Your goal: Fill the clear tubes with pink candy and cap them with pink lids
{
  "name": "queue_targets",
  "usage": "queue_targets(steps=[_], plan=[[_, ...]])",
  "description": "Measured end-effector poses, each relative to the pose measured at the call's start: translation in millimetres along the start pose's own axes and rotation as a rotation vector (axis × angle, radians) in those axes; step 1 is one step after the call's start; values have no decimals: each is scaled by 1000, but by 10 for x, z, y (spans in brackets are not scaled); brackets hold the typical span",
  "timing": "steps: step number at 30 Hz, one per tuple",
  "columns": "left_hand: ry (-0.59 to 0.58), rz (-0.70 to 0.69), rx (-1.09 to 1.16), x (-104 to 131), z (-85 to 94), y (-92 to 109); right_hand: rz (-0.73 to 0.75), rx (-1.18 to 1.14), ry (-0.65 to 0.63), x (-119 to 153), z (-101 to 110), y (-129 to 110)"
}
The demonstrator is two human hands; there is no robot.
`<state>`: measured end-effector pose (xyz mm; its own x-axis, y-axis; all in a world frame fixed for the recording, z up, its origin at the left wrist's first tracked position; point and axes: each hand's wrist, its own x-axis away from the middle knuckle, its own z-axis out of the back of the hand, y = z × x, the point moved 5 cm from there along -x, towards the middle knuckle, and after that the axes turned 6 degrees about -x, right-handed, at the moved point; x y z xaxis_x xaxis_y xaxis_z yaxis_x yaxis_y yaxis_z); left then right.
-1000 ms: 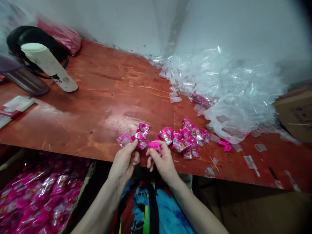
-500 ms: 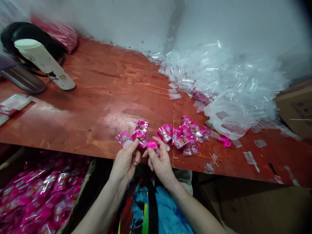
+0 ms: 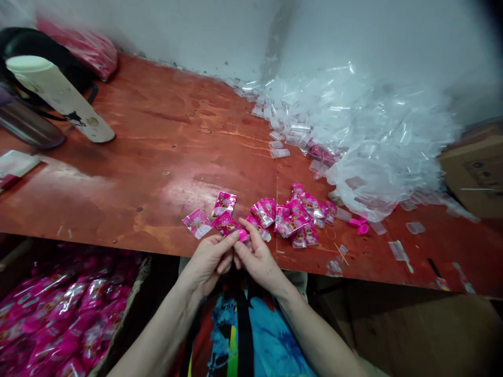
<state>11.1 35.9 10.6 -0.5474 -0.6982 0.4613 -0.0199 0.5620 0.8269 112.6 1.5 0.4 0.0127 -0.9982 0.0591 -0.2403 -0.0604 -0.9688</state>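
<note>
Low over the table's front edge, my left hand (image 3: 212,262) and my right hand (image 3: 261,264) are together, fingers closed around a small container with a bright pink cap (image 3: 243,235). My left thumb tip presses near the cap. My right index finger stretches along its far side. Most of the container's body is hidden by my fingers. Just beyond lie shiny pink printed sachets: one flat at the left (image 3: 197,223), one behind it (image 3: 224,203), and one close to my fingertips (image 3: 226,223).
More pink sachets (image 3: 293,220) are heaped to the right. Clear plastic tubes and bags (image 3: 353,120) pile against the wall, with pink plastic pieces (image 3: 359,225) nearby. A box of pink packets (image 3: 58,314) stands lower left; a white tumbler (image 3: 58,97) is at the back left.
My hands have drawn together, and the pink cap has moved slightly down between both sets of fingers. The clear piece seen earlier at my left fingertips is now hidden. The view has shifted slightly.
</note>
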Motion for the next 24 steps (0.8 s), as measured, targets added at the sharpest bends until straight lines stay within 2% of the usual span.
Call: queue_targets(steps=[3, 5, 11, 13, 15, 18, 20, 22, 24], plan=[[-8, 16, 89, 2, -23, 4, 13, 181, -2, 31, 62, -29], [-6, 3, 144, 6, -34, 21, 27, 181, -6, 65, 90, -42], [-31, -42, 152, 25, -41, 27, -88, -354, -57, 176, 31, 93], [-40, -44, 120, 33, -35, 18, -130, -430, -86, 196, -17, 123], [-58, -39, 62, 39, -37, 14, -108, -334, -62, 199, -15, 108], [-59, -28, 11, 35, -51, -4, 44, 116, 69, 190, 60, -13], [-34, -13, 39, 21, -66, -48, 91, 317, 123, 181, 80, -84], [-31, 13, 93, 7, -96, -121, 37, 237, 122, 156, 73, -94], [-44, 16, 130, 2, -120, -193, -88, -30, 84, 124, 36, -49]])
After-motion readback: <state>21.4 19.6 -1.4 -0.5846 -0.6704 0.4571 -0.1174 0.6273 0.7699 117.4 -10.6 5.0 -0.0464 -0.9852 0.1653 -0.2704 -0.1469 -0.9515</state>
